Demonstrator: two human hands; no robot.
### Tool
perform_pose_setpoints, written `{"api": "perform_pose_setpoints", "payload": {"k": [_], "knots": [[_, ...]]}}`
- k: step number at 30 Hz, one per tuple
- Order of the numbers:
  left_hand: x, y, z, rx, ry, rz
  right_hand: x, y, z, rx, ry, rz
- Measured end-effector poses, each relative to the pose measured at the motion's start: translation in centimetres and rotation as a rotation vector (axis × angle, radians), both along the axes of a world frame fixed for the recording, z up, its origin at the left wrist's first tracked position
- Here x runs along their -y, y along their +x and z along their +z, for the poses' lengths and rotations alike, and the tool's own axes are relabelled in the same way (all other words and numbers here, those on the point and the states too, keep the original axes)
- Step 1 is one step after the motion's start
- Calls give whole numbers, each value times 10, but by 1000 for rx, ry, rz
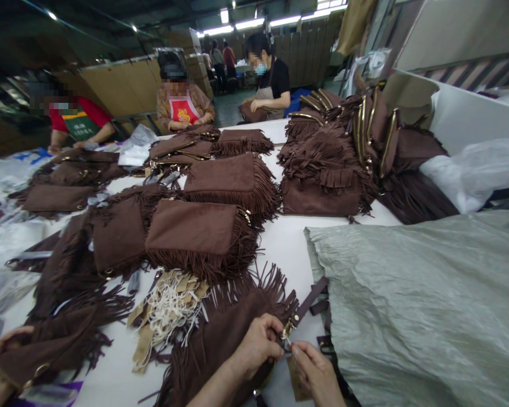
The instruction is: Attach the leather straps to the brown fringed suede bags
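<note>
Both bare hands are working close together at the lower centre. My left hand is curling with its fingers nearly closed, its fingertips meeting a gold-coloured metal clasp; I cannot tell whether it is gripping the clasp or the cord. My right hand is pinching a thin white cord beside the clasp, and a tan card tag is hanging just below. I judge the cord is being handled at the clasp; the next move calls for a fine fingertip pinch and a steady clasp.

The clasp is joining a dark brown strap. A dark brown fringed suede-like bag is lying under my left forearm on the white tabletop. Left of it, a tangle of white strings with tan tags is resting.

Farther out, stacked brown fringed bags are lying beyond, and a grey-green plastic sheet is spreading at right. At the left edge, another person's hand is touching a brown bag. Across the table, a person in a black top is handling another bag.
</note>
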State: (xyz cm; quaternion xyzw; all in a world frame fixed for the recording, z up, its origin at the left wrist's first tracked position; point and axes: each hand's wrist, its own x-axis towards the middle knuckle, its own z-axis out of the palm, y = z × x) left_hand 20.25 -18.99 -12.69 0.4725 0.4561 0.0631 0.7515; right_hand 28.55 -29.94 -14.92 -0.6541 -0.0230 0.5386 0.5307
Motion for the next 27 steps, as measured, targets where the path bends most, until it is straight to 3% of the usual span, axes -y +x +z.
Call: {"api": "perform_pose_setpoints", "payload": {"k": [5,11,17,21,25,27], "knots": [[3,0,-3,-17,56,-54,-4,-1,4,-16,-8,-2],[5,-2,-8,-2,200,-202,-3,-1,-4,16,-16,35],[11,5,-7,-166,549,-234,-1,0,-7,28,-49,65],[17,10,-11,-257,631,-287,-1,0,-10,39,-68,79],[18,11,-14,-251,619,-195,2,1,-19,20,-88,115],[17,10,-13,-235,520,-97,5,3,-22,27,-90,152]]}}
